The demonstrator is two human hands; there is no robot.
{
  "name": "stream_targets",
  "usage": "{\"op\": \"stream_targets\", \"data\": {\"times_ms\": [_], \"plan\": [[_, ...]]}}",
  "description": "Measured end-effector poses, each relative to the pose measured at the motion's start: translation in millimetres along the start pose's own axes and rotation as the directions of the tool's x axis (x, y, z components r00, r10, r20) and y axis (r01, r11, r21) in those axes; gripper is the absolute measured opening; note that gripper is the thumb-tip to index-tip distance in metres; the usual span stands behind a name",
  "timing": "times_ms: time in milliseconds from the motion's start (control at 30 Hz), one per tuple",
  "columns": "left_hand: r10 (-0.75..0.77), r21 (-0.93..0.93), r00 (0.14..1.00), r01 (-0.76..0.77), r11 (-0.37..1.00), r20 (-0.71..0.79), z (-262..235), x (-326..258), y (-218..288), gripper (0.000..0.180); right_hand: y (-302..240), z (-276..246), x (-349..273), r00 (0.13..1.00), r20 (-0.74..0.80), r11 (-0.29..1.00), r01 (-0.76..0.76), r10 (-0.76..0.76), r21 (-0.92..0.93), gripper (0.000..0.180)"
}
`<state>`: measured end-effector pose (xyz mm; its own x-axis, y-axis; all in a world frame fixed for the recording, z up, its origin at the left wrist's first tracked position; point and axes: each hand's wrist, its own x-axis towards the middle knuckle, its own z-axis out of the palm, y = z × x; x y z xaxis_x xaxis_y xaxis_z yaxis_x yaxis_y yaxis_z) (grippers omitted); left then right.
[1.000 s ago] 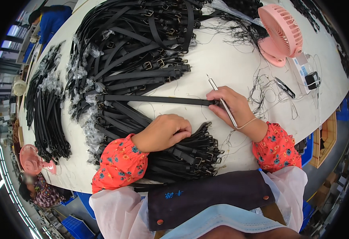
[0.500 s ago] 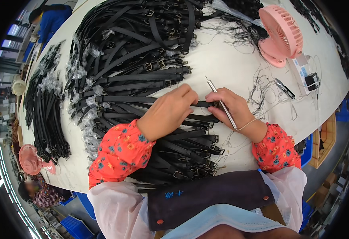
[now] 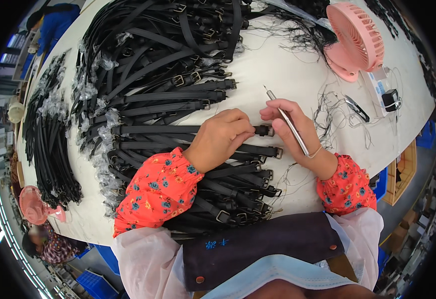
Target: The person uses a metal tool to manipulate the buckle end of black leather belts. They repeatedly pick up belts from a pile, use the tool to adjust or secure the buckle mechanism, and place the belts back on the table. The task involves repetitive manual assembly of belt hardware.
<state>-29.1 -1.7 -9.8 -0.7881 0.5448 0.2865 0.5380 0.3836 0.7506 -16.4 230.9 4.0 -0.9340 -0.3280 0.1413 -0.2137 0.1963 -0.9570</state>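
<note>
Scratch and snag risk

The flat black leather-look belt (image 3: 165,129) lies across the white worktop (image 3: 258,70), pinched beside its square metal buckle (image 3: 271,131) by the fingers of the left hand (image 3: 219,138). The right hand (image 3: 305,129) curls round a slim silver pen-shaped tool (image 3: 291,127); a careless turn could scratch the belt. Tangled black threads (image 3: 322,117) could catch.

slim tool (image 3: 293,130): shiny metal; belts (image 3: 158,129): matt, leather-like; larger fan (image 3: 357,37): plastic

belts (image 3: 178,96): left on table (image 3: 263,65) | tool (image 3: 288,123): in right hand (image 3: 301,122) | fan (image 3: 361,40): behind cutter (image 3: 356,108), table's right side
</note>
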Motion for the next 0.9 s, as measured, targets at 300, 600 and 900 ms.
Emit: {"op": "stream_targets", "data": {"times_ms": [300, 600, 900], "plan": [[-0.229, -0.163, 0.971, 0.237, 0.958, 0.068, -17.5, 5.4, 3.1, 0.008, -7.5, -15.3, -1.0, 0.939, 0.259, 0.874, -0.315, 0.229, 0.369, 0.032], [-0.273, -0.179, 0.956, 0.288, 0.941, 0.102, -16.2, 4.0, 2.6, 0.010, -4.9, -8.1, -2.3, 0.936, 0.235, 0.909, -0.322, 0.263, 0.264, 0.032], [-0.269, -0.188, 0.957, 0.285, 0.940, 0.105, -15.7, 4.4, 3.1, 0.009, -3.6, -5.6, -2.2, 0.935, 0.241, 0.904, -0.323, 0.260, 0.279, 0.031]]}}
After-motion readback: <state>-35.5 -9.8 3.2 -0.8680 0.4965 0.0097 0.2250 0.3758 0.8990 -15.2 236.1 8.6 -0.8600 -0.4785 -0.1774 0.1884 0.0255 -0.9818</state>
